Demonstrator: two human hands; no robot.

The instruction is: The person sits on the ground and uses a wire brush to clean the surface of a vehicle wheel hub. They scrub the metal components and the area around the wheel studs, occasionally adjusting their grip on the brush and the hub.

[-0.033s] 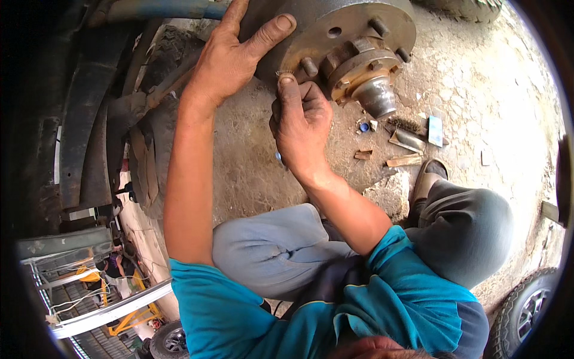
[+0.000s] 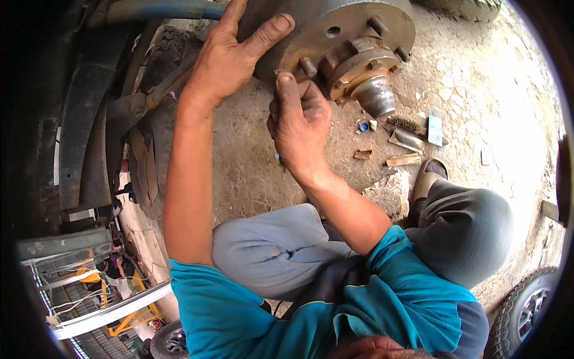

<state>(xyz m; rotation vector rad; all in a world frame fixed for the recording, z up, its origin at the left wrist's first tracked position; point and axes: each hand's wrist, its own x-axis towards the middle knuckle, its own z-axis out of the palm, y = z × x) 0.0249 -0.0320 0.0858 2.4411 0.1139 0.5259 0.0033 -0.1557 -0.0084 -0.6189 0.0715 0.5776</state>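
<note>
A grey, worn brake drum (image 2: 365,15) with wheel studs fills the top middle, a rusty hub (image 2: 362,69) jutting from its face. My left hand (image 2: 230,66) lies against the drum's left side, thumb and index finger stretched apart; its other fingers are mostly hidden. Just below the drum's lower edge, my right hand (image 2: 302,119) is closed in a pinch with the thumb on top. Short bristles of what looks like a small brush (image 2: 278,71) poke out past that thumb, close to a stud (image 2: 307,66). The rest of the brush is hidden in the fingers.
On the dusty ground right of my right hand lie a bristly brush head (image 2: 405,124), a metal scrap (image 2: 408,141), a blue-and-white box (image 2: 435,130), a blue cap (image 2: 363,127) and wood bits (image 2: 403,160). Dark vehicle parts (image 2: 89,119) stand at left. A wheel (image 2: 529,311) is at lower right.
My right hand has shifted very slightly left, and the bristles beside the stud with it. My left hand stays against the drum.
</note>
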